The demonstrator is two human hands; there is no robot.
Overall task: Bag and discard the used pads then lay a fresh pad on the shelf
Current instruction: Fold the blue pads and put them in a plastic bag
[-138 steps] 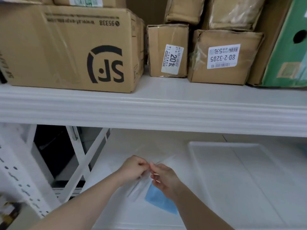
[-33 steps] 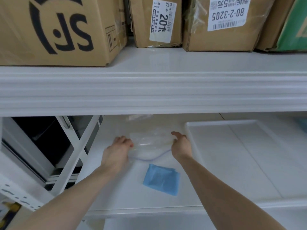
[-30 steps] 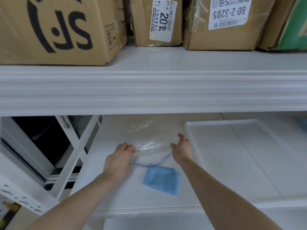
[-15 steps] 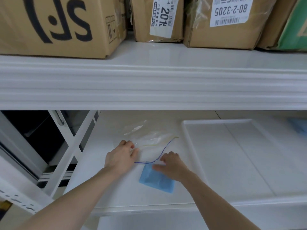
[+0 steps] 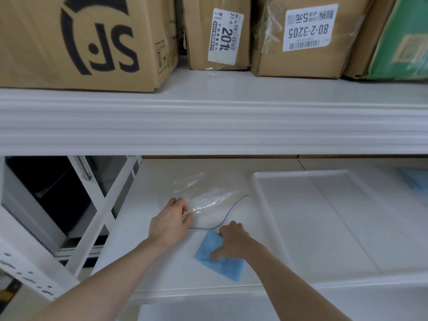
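I log the folded pad (image 5: 220, 262) as plain light blue. The bag (image 5: 203, 200) is clear, glinting white, its mouth edged by a thin blue line. The lower shelf (image 5: 162, 269) and tray (image 5: 324, 228) are white, unpatterned. The upper shelf (image 5: 208, 126) is white, ribbed along its front. The big box (image 5: 81, 42) is tan with a black logo; two smaller tan boxes (image 5: 217, 33) (image 5: 308, 31) carry white labels printed black. The far-right carton (image 5: 403, 42) is green.
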